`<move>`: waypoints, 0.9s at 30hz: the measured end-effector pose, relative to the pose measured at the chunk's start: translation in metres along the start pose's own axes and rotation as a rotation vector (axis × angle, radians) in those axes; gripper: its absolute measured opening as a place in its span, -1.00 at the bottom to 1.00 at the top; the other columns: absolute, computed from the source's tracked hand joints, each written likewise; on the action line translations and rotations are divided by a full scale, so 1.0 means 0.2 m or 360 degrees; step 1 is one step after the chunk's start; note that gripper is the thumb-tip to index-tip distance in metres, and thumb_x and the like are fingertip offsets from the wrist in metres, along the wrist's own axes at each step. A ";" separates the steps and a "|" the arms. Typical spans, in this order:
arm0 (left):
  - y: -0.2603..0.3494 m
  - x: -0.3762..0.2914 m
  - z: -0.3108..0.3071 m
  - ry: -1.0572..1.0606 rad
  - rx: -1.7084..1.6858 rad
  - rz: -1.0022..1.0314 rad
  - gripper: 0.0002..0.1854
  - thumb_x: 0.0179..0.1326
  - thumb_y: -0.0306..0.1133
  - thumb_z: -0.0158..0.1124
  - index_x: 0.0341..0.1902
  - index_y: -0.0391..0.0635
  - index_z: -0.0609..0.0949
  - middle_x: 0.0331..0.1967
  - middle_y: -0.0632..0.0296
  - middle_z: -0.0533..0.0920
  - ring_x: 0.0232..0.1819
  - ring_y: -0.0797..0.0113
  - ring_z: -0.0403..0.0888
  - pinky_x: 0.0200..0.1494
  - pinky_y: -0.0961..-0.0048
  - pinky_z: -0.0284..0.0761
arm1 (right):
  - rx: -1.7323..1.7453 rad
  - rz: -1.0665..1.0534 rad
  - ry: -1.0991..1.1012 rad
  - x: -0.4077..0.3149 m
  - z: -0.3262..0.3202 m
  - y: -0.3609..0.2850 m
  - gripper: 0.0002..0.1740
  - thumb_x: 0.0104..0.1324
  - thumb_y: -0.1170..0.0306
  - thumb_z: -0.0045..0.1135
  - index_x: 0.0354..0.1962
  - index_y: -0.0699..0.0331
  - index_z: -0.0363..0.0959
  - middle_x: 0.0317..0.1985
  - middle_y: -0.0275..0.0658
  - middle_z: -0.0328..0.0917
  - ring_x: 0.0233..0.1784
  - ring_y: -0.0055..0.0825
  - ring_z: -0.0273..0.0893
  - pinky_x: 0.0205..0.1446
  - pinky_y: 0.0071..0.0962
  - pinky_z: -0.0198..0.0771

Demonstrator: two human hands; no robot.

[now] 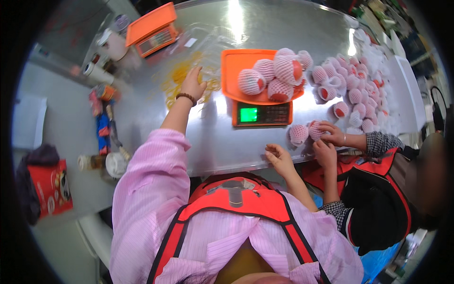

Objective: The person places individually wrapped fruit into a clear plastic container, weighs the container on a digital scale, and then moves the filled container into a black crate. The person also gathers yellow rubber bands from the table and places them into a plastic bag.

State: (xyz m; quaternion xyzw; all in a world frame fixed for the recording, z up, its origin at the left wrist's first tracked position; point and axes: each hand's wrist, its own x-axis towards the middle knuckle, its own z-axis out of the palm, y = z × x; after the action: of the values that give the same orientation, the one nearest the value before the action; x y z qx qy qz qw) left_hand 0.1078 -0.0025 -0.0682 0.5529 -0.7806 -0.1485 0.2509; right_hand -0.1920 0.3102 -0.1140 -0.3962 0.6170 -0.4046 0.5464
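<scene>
My left hand [193,85], with a beaded bracelet at the wrist, reaches over a scattered pile of yellow rubber bands [179,72]; its fingers are apart and I see nothing held. My right hand [280,159] is at the metal table's near edge, fingers slightly bent and apart, holding nothing. Between and beyond the hands stands an orange digital scale [262,114] with a lit green display. On its orange tray [230,76] lie several red fruits in pink foam nets [251,81], some stacked on others.
At right, a co-worker's hands [328,140] touch a netted fruit beside another netted fruit [298,135]. Many more netted fruits [354,96] spread behind them. A second orange scale [156,42] stands at upper left. Bottles, a white cup [116,165] and a red bag [50,188] lie left.
</scene>
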 end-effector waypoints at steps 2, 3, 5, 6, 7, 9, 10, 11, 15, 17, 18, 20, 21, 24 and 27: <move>-0.02 0.16 0.20 -0.0096 0.0054 -0.0020 -0.42 0.12 -0.33 0.32 0.25 -0.15 0.47 0.30 -0.09 0.41 0.23 -0.01 0.48 0.25 0.21 0.43 | 0.0037 0.0058 0.0133 -0.06 -0.07 -0.02 -0.58 0.33 0.37 0.22 0.10 0.35 0.44 -0.02 -0.20 0.59 -0.03 -0.51 0.55 0.05 -0.48 0.48; -0.10 0.20 0.30 -0.0131 0.0041 -0.0027 -0.44 0.12 -0.32 0.32 0.23 -0.14 0.49 0.28 -0.08 0.43 0.21 0.00 0.49 0.25 0.19 0.42 | 0.0067 0.0094 0.0192 -0.10 -0.08 -0.01 -0.58 0.33 0.37 0.22 0.10 0.35 0.44 -0.02 -0.19 0.59 -0.01 -0.51 0.55 0.07 -0.48 0.48; -0.14 0.28 0.39 -0.0303 0.0054 -0.0121 -0.49 0.12 -0.30 0.33 0.18 -0.12 0.54 0.22 -0.05 0.47 0.17 0.01 0.52 0.23 0.18 0.43 | 0.0102 0.0103 0.0289 -0.14 -0.10 0.01 -0.57 0.33 0.38 0.22 0.11 0.36 0.44 0.00 -0.19 0.59 0.01 -0.50 0.55 0.07 -0.48 0.48; -0.13 0.30 0.38 -0.0432 0.0083 -0.0225 -0.53 0.12 -0.30 0.34 0.14 -0.12 0.56 0.19 -0.03 0.50 0.15 0.01 0.53 0.21 0.18 0.44 | 0.0110 0.0138 0.0331 -0.15 -0.11 0.01 -0.57 0.33 0.38 0.22 0.11 0.36 0.43 0.00 -0.19 0.59 0.01 -0.50 0.55 0.06 -0.48 0.48; -0.13 0.30 0.38 -0.0553 0.0115 -0.0340 -0.56 0.13 -0.29 0.34 0.10 -0.11 0.59 0.16 -0.02 0.52 0.13 0.01 0.54 0.19 0.18 0.45 | 0.0112 0.0170 0.0361 -0.16 -0.11 0.01 -0.57 0.33 0.38 0.22 0.11 0.36 0.43 0.00 -0.19 0.59 0.02 -0.50 0.55 0.06 -0.48 0.49; -0.14 0.24 0.34 -0.0309 0.0125 -0.0127 -0.67 0.15 -0.26 0.36 -0.04 -0.12 0.63 0.03 -0.01 0.59 0.06 0.01 0.56 0.12 0.18 0.48 | 0.0129 0.0160 0.0401 -0.17 -0.10 0.04 -0.58 0.33 0.40 0.22 0.10 0.36 0.44 -0.01 -0.19 0.60 0.01 -0.50 0.55 0.04 -0.49 0.48; -0.12 0.22 0.27 -0.0188 0.0094 -0.0087 -0.68 0.15 -0.25 0.36 -0.07 -0.13 0.63 0.00 -0.01 0.59 0.05 0.01 0.56 0.11 0.18 0.48 | 0.0134 0.0144 0.0414 -0.16 -0.10 0.03 -0.59 0.33 0.41 0.22 0.09 0.37 0.44 -0.02 -0.19 0.60 0.00 -0.51 0.55 0.04 -0.49 0.48; -0.10 0.17 0.18 -0.0062 0.0064 -0.0055 -0.69 0.16 -0.24 0.36 -0.09 -0.14 0.63 -0.03 -0.02 0.60 0.04 0.01 0.57 0.10 0.18 0.48 | 0.0088 0.0130 0.0410 -0.14 -0.10 0.01 -0.60 0.32 0.42 0.21 0.09 0.37 0.45 -0.02 -0.20 0.60 0.00 -0.51 0.55 0.03 -0.50 0.48; -0.20 -0.23 -0.25 0.0379 0.0057 0.0062 -0.73 0.08 -0.28 0.42 -0.28 -0.21 0.60 -0.19 -0.03 0.61 -0.07 -0.05 0.56 -0.01 0.18 0.48 | 0.0044 -0.0115 0.0451 -0.03 -0.23 -0.22 -0.63 0.32 0.45 0.21 0.06 0.37 0.46 -0.06 -0.27 0.59 -0.01 -0.59 0.52 0.03 -0.54 0.45; -0.20 -0.54 -0.47 0.0181 0.0232 -0.0086 -0.73 0.02 -0.32 0.45 -0.33 -0.22 0.57 -0.20 -0.03 0.60 -0.09 -0.07 0.55 -0.05 0.18 0.48 | 0.0110 -0.0322 0.0582 0.07 -0.28 -0.53 -0.58 0.29 0.49 0.20 0.10 0.39 0.42 0.03 -0.20 0.53 0.09 -0.49 0.49 0.15 -0.46 0.40; -0.22 -0.69 -0.51 0.0144 0.0261 -0.0026 -0.73 0.00 -0.34 0.46 -0.34 -0.22 0.57 -0.19 -0.02 0.60 -0.08 -0.06 0.56 -0.04 0.18 0.48 | -0.0289 -0.0509 0.0689 0.15 -0.38 -0.56 -0.50 0.25 0.49 0.22 0.15 0.39 0.38 0.04 -0.14 0.53 0.14 -0.37 0.48 0.24 -0.35 0.36; -0.25 -1.02 -0.54 0.0072 0.0333 -0.0033 -0.72 -0.06 -0.36 0.49 -0.36 -0.22 0.58 -0.14 -0.02 0.60 -0.06 -0.05 0.56 -0.01 0.18 0.49 | -0.0633 -0.0749 0.0811 0.29 -0.37 -0.87 -0.30 0.17 0.40 0.33 0.24 0.36 0.28 0.18 -0.05 0.41 0.26 -0.24 0.40 0.31 -0.25 0.30; -0.26 -1.16 -0.52 0.0028 0.0344 -0.0073 -0.72 -0.08 -0.37 0.49 -0.36 -0.22 0.58 -0.11 -0.01 0.60 -0.05 -0.05 0.56 0.00 0.17 0.50 | -0.0843 -0.0933 0.0736 0.41 -0.41 -0.92 -0.17 0.15 0.38 0.38 0.33 0.32 0.17 0.27 -0.07 0.36 0.34 -0.24 0.34 0.36 -0.26 0.25; -0.23 -1.48 -0.45 -0.0154 0.0228 -0.0219 -0.71 -0.11 -0.37 0.50 -0.35 -0.20 0.60 -0.06 -0.01 0.60 -0.02 -0.05 0.56 0.05 0.15 0.50 | -0.1250 -0.1087 0.0612 0.66 -0.40 -1.10 -0.01 -0.05 0.21 0.51 0.31 0.24 0.20 0.30 0.02 0.30 0.38 -0.07 0.26 0.39 -0.20 0.22; -0.19 -1.62 -0.33 -0.0238 0.0052 -0.0332 -0.70 -0.11 -0.35 0.50 -0.31 -0.17 0.62 0.03 -0.01 0.59 0.05 -0.05 0.56 0.11 0.17 0.50 | -0.1473 -0.1064 0.0414 0.79 -0.37 -1.17 -0.03 -0.09 0.20 0.51 0.28 0.25 0.25 0.29 0.08 0.29 0.40 0.01 0.23 0.41 -0.19 0.21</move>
State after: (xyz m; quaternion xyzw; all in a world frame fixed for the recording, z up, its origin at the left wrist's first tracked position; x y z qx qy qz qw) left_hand 0.2597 0.2901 -0.1069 0.6226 -0.7377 -0.2016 0.1662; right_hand -0.2679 0.0850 0.0535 -0.7139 0.6331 -0.2887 0.0789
